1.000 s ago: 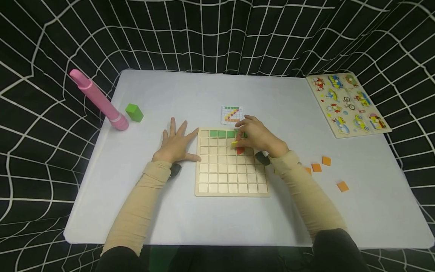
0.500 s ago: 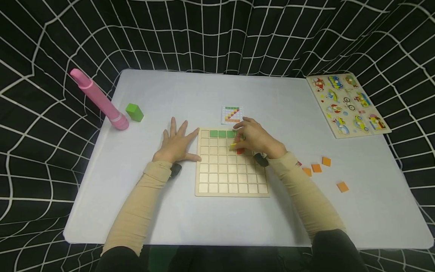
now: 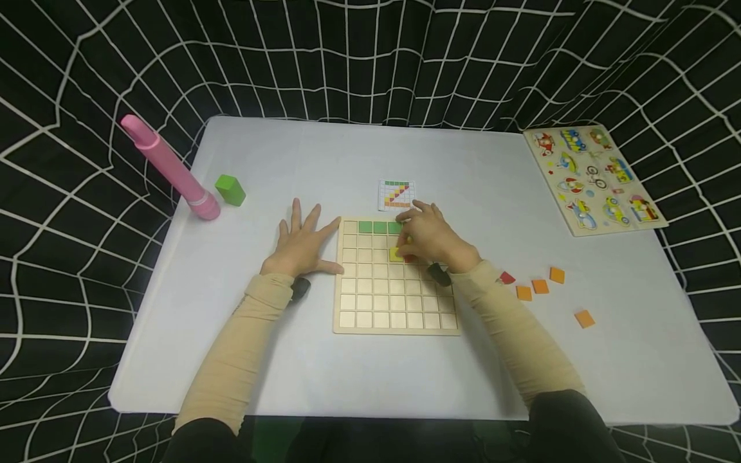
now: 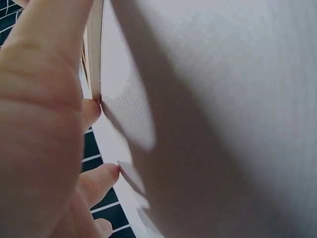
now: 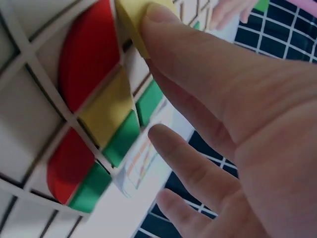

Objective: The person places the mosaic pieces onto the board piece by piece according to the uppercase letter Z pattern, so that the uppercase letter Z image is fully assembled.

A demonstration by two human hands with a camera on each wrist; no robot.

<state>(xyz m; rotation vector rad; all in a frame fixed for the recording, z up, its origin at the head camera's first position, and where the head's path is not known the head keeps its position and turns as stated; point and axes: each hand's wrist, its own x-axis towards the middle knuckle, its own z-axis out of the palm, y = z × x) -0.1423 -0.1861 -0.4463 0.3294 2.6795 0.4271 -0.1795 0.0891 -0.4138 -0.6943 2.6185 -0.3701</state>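
My right hand (image 3: 437, 238) pinches a square yellow tile (image 5: 132, 20) between thumb and forefinger, over a cell of the wooden grid board (image 3: 370, 302). Just right of it sits a rounded red tile (image 5: 91, 54), partly hidden by the hand in the head view. Past that, the right wrist view shows another yellow tile (image 5: 108, 106), a second red tile (image 5: 71, 166) and green tiles (image 5: 121, 140) set in cells. My left hand (image 3: 298, 247) lies with fingers spread, its thumb and forefinger touching the board's left edge.
Behind the board lies a small pattern card (image 3: 396, 195). Several orange tiles (image 3: 540, 287) and a red tile (image 3: 506, 278) lie right. A picture puzzle board (image 3: 596, 180) is back right; a green block (image 3: 230, 190) and pink tube (image 3: 170, 167) stand left.
The yellow tile in my right hand has gone from tilted to nearly flat over its cell. My right forearm has shifted left, uncovering the loose red tile. My left hand has stayed still.
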